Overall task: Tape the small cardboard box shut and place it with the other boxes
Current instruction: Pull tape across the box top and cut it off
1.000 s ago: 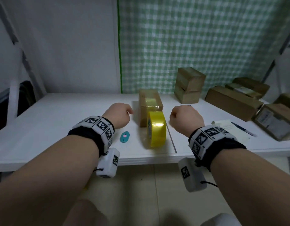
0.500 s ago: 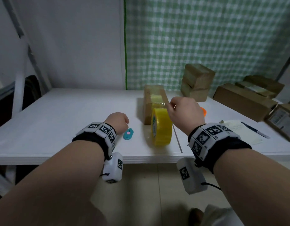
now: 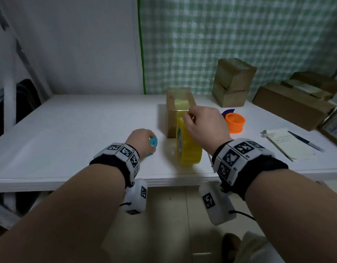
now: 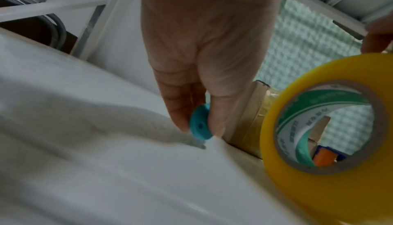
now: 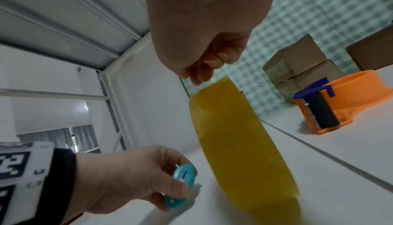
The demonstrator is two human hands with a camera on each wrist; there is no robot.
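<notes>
The small cardboard box [image 3: 175, 118] lies on the white table [image 3: 78, 133], with a yellowish tape strip running over its top. A yellow tape roll [image 3: 189, 149] stands on edge just in front of it. My right hand [image 3: 189, 117] is above the roll by the box's near edge, thumb and forefinger pinching the tape there. In the right wrist view its curled fingers [image 5: 204, 70] hover over the roll [image 5: 240, 136]. My left hand [image 3: 151, 147] is left of the roll and pinches a small teal cutter [image 4: 199, 122], lifted slightly off the table.
Two stacked boxes [image 3: 233, 82] stand at the back. Longer boxes [image 3: 291, 105] lie at the right. An orange tape dispenser [image 3: 235, 122] sits right of my right hand. A notepad [image 3: 289, 145] and pen [image 3: 306, 141] lie near the front right edge.
My left hand drew back from the box to the teal cutter and took hold of it. My right hand moved forward and left onto the top of the tape roll.
</notes>
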